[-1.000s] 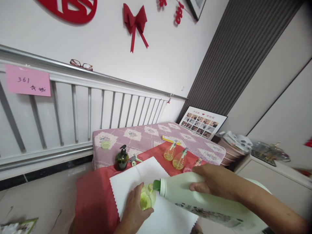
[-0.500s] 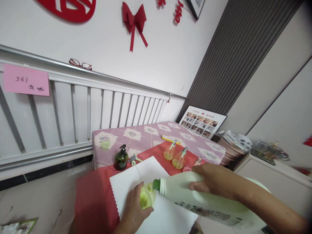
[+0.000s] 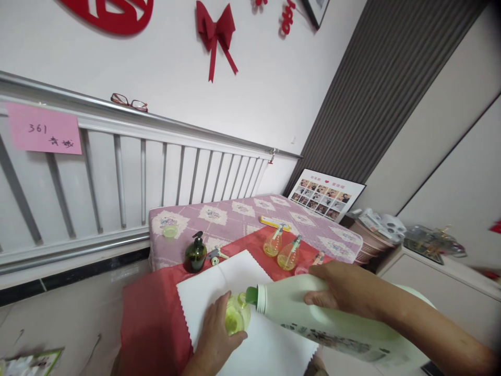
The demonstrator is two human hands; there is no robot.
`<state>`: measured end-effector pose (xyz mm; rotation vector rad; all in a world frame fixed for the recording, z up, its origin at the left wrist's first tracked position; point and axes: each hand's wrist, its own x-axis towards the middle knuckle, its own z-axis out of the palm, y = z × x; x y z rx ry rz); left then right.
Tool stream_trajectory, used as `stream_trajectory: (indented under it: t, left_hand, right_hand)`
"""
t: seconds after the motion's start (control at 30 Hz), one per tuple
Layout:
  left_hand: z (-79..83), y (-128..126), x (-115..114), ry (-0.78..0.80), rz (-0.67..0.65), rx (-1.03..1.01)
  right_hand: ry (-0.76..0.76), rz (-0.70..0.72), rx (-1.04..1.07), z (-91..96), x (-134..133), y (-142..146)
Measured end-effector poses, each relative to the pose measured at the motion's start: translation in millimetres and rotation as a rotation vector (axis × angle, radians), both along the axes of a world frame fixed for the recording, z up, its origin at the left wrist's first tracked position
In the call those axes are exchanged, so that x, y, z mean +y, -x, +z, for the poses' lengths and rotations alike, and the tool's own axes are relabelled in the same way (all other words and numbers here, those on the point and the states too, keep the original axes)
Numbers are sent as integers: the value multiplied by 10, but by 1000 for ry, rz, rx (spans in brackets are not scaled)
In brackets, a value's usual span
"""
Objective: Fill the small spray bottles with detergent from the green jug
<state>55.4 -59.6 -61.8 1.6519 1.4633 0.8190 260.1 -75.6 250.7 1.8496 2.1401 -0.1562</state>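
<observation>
My right hand (image 3: 332, 290) grips a large pale green detergent jug (image 3: 289, 300) by its upper side, tipped nearly level. Its green spout (image 3: 251, 296) touches or almost touches the mouth of a small clear yellow-green bottle (image 3: 236, 316). My left hand (image 3: 217, 331) is wrapped round that bottle, which leans toward the jug over a white scallop-edged mat (image 3: 270, 342). Liquid shows in the bottle, though a stream from the spout cannot be made out. Beyond the mat stand a dark green pump bottle (image 3: 195, 254) and two clear bottles with yellow liquid, one nearer (image 3: 288, 256) and one farther (image 3: 273, 242).
A red cloth (image 3: 152, 308) lies under the mat on the purple patterned table cover (image 3: 235, 211). Behind the pump bottle sit a loose sprayer head (image 3: 215, 256) and a small green dish (image 3: 169, 231). A yellow box (image 3: 275, 223) lies farther back. The white railing (image 3: 129, 177) borders the table.
</observation>
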Motion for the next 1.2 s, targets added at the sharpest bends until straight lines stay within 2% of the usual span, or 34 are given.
stream_trajectory:
  t: [0.37,0.73,1.2]
  left_hand:
    - [73,7,-25,15,6,6]
    - [5,0,-27,-22,20,-18]
    - [29,-1,-12,-18,11,0]
  right_hand:
    - [6,-13,8,22,-7,23]
    - [-1,-11,24,18,-2,25]
    - [9,-11,18,46,-20,46]
